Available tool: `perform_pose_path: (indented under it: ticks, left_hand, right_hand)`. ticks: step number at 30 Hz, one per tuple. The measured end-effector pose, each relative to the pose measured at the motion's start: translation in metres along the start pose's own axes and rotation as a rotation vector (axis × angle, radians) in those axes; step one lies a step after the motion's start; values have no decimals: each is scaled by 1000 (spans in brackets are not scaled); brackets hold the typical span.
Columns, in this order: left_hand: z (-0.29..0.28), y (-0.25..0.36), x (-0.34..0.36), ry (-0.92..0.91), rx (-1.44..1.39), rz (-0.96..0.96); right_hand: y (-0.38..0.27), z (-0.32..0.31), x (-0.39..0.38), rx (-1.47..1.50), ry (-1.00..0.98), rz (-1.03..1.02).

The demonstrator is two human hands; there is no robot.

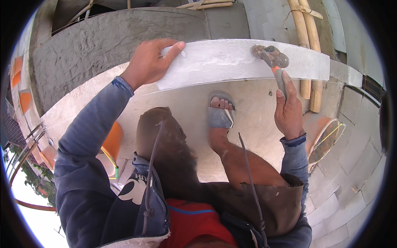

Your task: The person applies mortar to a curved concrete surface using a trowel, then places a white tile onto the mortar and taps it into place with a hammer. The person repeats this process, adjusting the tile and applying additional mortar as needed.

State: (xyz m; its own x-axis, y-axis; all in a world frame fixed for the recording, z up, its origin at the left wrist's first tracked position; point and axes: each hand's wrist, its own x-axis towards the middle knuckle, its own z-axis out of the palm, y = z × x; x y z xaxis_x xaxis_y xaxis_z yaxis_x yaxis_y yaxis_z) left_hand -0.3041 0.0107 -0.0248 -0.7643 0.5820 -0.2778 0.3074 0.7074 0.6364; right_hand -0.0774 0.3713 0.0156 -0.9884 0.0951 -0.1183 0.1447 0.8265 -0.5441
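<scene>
A long, pale block (215, 62) lies across the far side of my feet, with chalky smears on its face. My left hand (151, 62) is closed over its left end, thumb along the upper edge. In my right hand (288, 109) is a mallet (271, 56), held by its short grey and orange handle, the index finger stretched along it. The mallet's rounded, dirty head is over the right part of the block; whether it touches is hard to tell. A thin string (231, 81) runs along the block's near edge.
Grey plastered wall (120, 45) stands beyond the block. Bamboo poles (304, 45) lean at the right. An orange bucket (112, 142) is left of my legs, another bucket (324, 138) right. My sandalled foot (222, 111) is on the dusty floor. More blocks (351, 182) line the right.
</scene>
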Motion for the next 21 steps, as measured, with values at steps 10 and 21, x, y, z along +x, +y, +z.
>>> perform_pose_path:
  ticks: [10,21]
  left_hand:
    - [-1,-4,0,-59,-62,-43]
    - [-25,-2,-108,205,509,248]
  right_hand:
    - [-7,-1,-28,349,252,144]
    - [-17,-20,-62,406,370,235]
